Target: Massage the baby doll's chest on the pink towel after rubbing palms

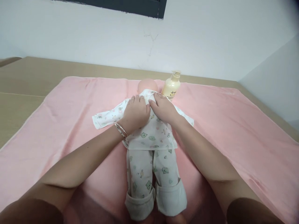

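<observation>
Baby doll (148,86) laid lengthwise on a pink cloth (217,115), in the middle of the scene, between both forearms; bald, smooth head (145,83) at the far end, legs toward the near edge; dressed in a white shirt (155,135) printed with small green and pink figures, and in matching trousers (141,166); left sleeve (106,119) stretched out to the left, right sleeve (187,117) out to the right, partly hidden behind the right forearm; shirt hem lying over the top of the trousers; wide, pale turned-up cuffs (171,199) at both ankles.

Left hand (136,113) open, palm down on the upper left of the shirt, with fingers close together and pointing far, thumb toward the middle; two thin bracelets (121,130) around the left wrist. Right hand (164,107) also open, resting on the upper right of the shirt, with fingers pointing far and left, thumb near the left thumb; impossible to tell whether any fabric is pinched beneath either palm.

Just right of the head, a pale yellow pump bottle (171,87), upright, with base partly hidden; beneath the cloth, a light wooden surface (58,67), showing at left and along the far edge; beyond, a white wall (105,37) with a dark frame (140,6) at the top.
</observation>
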Demonstrator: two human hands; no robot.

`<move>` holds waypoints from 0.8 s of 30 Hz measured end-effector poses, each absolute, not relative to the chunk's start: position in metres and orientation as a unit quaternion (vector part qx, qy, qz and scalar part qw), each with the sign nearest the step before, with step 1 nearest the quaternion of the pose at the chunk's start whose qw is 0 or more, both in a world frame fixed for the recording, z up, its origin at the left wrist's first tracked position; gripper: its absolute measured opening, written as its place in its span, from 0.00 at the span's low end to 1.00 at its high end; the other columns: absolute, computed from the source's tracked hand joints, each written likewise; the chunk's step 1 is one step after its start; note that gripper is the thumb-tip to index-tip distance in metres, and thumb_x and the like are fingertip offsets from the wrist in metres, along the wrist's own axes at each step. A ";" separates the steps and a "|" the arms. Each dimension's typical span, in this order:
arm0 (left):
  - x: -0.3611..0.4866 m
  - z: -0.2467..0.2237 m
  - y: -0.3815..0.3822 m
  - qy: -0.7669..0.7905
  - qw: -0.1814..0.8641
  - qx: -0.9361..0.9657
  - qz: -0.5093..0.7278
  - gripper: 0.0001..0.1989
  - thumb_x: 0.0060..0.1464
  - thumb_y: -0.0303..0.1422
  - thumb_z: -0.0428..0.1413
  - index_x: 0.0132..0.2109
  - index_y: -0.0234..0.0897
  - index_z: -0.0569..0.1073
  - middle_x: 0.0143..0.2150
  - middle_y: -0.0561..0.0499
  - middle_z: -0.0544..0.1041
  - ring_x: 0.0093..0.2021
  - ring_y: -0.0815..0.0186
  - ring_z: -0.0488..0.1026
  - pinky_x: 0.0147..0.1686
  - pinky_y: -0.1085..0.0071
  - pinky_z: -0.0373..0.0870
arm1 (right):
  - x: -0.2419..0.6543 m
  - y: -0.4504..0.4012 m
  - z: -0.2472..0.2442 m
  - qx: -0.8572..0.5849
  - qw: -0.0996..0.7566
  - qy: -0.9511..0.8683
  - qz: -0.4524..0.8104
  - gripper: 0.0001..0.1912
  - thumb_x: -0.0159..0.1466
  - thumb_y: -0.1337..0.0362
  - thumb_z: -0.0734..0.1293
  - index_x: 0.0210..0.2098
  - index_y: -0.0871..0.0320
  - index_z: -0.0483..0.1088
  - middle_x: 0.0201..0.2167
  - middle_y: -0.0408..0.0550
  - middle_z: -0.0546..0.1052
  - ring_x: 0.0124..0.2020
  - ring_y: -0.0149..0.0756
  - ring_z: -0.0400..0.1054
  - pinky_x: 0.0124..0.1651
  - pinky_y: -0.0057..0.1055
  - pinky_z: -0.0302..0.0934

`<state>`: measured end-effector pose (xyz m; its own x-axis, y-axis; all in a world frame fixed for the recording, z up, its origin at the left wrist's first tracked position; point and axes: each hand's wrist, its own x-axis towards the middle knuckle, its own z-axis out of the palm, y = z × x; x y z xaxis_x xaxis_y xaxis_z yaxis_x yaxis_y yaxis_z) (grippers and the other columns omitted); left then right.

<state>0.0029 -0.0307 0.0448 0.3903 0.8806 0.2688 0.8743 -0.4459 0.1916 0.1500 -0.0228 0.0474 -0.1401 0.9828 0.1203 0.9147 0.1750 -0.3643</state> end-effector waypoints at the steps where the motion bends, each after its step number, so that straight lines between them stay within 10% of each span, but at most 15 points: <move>1: 0.001 0.045 -0.026 0.530 0.030 0.831 0.166 0.21 0.65 0.34 0.38 0.51 0.25 0.71 0.51 0.32 0.75 0.54 0.51 0.70 0.58 0.54 0.66 | 0.147 -0.027 0.048 -0.636 0.162 -0.749 0.093 0.33 0.73 0.57 0.50 0.68 0.76 0.56 0.69 0.69 0.60 0.72 0.56 0.52 0.72 0.49 0.47; 6: -0.009 0.048 -0.002 0.576 0.163 0.782 0.172 0.23 0.66 0.43 0.38 0.46 0.31 0.72 0.47 0.38 0.78 0.47 0.56 0.74 0.51 0.58 0.71 | 0.135 -0.049 0.055 -0.636 0.140 -0.755 0.075 0.34 0.73 0.57 0.51 0.70 0.76 0.53 0.70 0.71 0.58 0.73 0.57 0.50 0.71 0.52 0.50; 16: 0.006 0.043 -0.042 0.535 0.008 0.828 0.169 0.24 0.67 0.34 0.38 0.59 0.23 0.66 0.62 0.28 0.69 0.67 0.47 0.63 0.67 0.48 0.59 | 0.154 -0.018 0.047 -0.636 0.171 -0.742 0.125 0.35 0.72 0.53 0.51 0.70 0.74 0.53 0.71 0.67 0.57 0.73 0.55 0.49 0.73 0.50 0.46; 24: -0.006 0.042 -0.002 0.562 0.160 0.781 0.220 0.22 0.67 0.39 0.37 0.43 0.33 0.73 0.44 0.40 0.79 0.43 0.60 0.73 0.49 0.62 0.70 | 0.141 -0.033 0.047 -0.643 0.144 -0.749 0.072 0.34 0.73 0.56 0.49 0.69 0.78 0.54 0.69 0.70 0.59 0.72 0.58 0.51 0.72 0.52 0.47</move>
